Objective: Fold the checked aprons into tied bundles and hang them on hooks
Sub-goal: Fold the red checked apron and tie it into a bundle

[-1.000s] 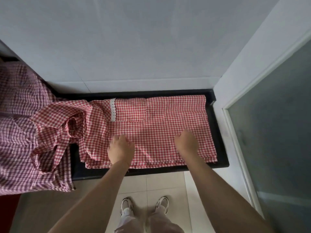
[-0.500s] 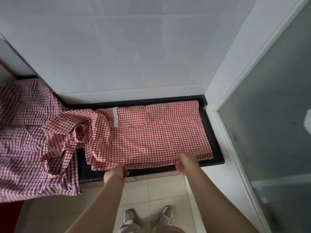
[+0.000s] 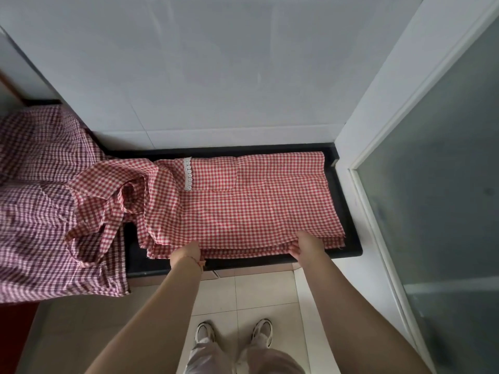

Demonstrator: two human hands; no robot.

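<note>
Both hands have slid back from the middle of the red apron (image 3: 243,206) to its near edge, where they were a moment ago too. Now the left hand (image 3: 187,253) pinches that edge, and the right hand (image 3: 306,245) curls its fingers under the edge and grips it. The near edge looks a little lifted between the two hands. The red apron lies folded flat on the black tabletop (image 3: 351,238), with many layers showing along the near side. It has red and white checks. A pocket with a strip of white lace (image 3: 187,174) sits on its far left part. The apron's straps (image 3: 108,211) are bunched up in a loose heap at the left end, and they spill over onto a darker apron (image 3: 35,211). That darker apron has purple and white checks, and it hangs down over the left end of the tabletop. Behind the tabletop is a pale wall (image 3: 216,76). On the right is a white frame with a frosted glass door (image 3: 445,184). Down below, two white shoes (image 3: 235,333) stand on the tiled floor (image 3: 256,292).
</note>
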